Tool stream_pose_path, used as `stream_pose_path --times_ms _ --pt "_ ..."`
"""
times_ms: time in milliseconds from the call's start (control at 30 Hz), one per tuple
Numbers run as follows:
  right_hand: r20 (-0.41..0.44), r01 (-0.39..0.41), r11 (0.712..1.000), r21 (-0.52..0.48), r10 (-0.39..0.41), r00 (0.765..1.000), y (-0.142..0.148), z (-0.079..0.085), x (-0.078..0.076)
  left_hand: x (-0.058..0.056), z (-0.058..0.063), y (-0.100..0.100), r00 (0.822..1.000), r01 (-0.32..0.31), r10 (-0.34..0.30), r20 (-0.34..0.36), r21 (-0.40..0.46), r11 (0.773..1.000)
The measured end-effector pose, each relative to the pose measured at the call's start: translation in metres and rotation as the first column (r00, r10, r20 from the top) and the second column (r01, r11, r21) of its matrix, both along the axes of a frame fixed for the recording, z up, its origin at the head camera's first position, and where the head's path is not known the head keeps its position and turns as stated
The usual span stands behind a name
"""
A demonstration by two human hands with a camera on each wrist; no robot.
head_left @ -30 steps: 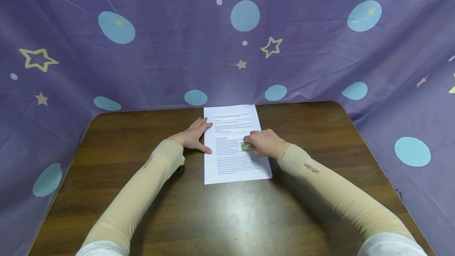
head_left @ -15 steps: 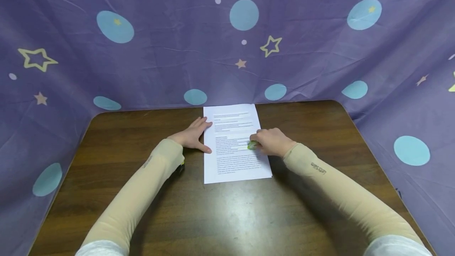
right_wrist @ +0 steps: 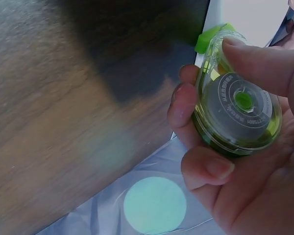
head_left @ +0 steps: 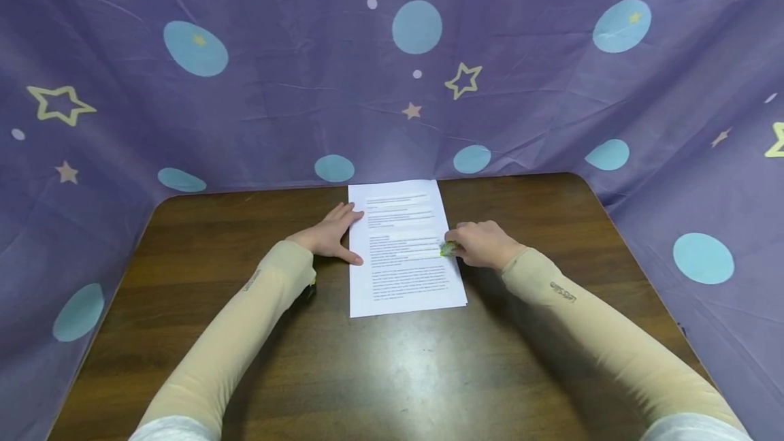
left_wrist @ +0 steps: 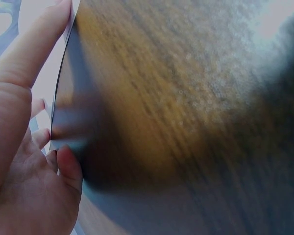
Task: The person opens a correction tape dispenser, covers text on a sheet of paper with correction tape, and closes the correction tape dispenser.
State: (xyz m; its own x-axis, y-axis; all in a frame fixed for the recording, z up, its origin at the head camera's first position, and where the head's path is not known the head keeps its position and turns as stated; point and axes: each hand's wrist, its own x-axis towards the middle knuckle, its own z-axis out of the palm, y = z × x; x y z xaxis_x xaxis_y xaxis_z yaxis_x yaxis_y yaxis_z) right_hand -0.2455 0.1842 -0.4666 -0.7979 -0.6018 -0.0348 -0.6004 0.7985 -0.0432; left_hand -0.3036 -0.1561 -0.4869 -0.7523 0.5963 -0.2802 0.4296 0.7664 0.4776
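A printed sheet of paper (head_left: 407,298) lies at the far side of the wooden table, with what looks like another sheet under its lower right corner. My left hand (head_left: 329,233) rests on its left edge, thumb and fingers spread. My right hand (head_left: 486,245) grips a green, clear-cased correction tape (right_wrist: 240,110), its tip at the right edge of the text. In the right wrist view the thumb presses on top of the case and the fingers curl beneath. White bands run across several lines of print. The left wrist view shows the left thumb and fingertips along the paper's edge.
The brown wooden table (head_left: 392,386) reaches toward the person on all near sides of the paper. A purple curtain (head_left: 263,107) with stars and blue dots hangs right behind the table's far edge and along both sides.
My right hand has slid the correction tape rightward along the text, from mid-page to the paper's right edge. My left hand has stayed in place on the left edge.
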Motion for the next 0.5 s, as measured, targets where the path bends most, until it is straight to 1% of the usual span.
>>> stream_pose_path --times_ms 200,300,500 --pt "0.01 0.032 0.999 0.012 -0.032 0.999 0.0053 0.0009 0.002 0.0014 0.0023 0.0017 1.0 0.003 -0.003 -0.004 0.0 1.0" --pt "0.012 0.03 1.0 0.007 -0.03 0.999 0.006 0.0013 0.0018 0.0019 0.0041 0.0025 1.0 0.001 -0.001 -0.006 -0.004 1.0" --pt "0.013 0.016 1.0 0.009 -0.016 1.0 0.0064 0.0001 -0.0004 0.0019 0.0036 0.0019 1.0 0.003 -0.003 -0.001 0.005 1.0"
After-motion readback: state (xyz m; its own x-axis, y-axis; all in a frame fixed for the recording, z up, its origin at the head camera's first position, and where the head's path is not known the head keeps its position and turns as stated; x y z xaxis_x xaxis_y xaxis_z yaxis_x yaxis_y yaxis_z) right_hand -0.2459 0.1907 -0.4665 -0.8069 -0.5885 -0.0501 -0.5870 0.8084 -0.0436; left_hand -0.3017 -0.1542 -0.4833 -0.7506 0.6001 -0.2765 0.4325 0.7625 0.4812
